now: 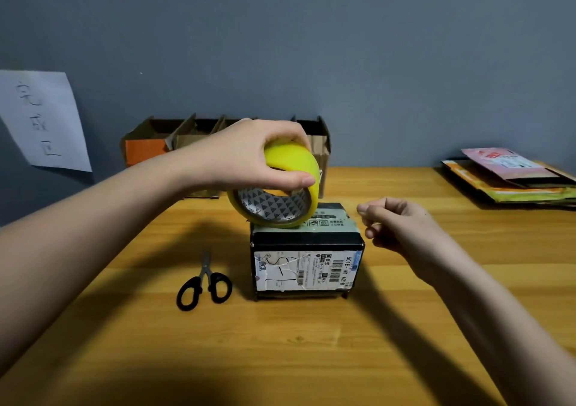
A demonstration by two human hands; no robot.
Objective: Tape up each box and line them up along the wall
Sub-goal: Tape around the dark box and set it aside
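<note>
Black box point(307, 262) sits mid-bench point(311, 359), closed, white shipping label with barcode on the near face, paler printed strip across its top. Left hand point(249, 153) grips a yellow tape roll point(276, 193) from above, thumb curled across the near rim, fingers over the far side. Roll is tilted, its lower edge at the box's top left; touching or just above, cannot tell. Right hand point(396, 221) is just beside the box's upper right corner, fingers curled in, thumb and forefinger tips pressed together; whether a tape end is pinched between them, cannot tell.

Black-handled scissors point(204, 284) lie flat on the bench left of the box, blades shut and pointing away. Row of open cardboard boxes point(174, 143) stands against the grey wall point(311, 47) behind the left hand. Flattened cartons and envelopes point(511, 178) are stacked far right on the bench. Handwritten paper sheet point(43, 118) is fixed to the wall at left.
</note>
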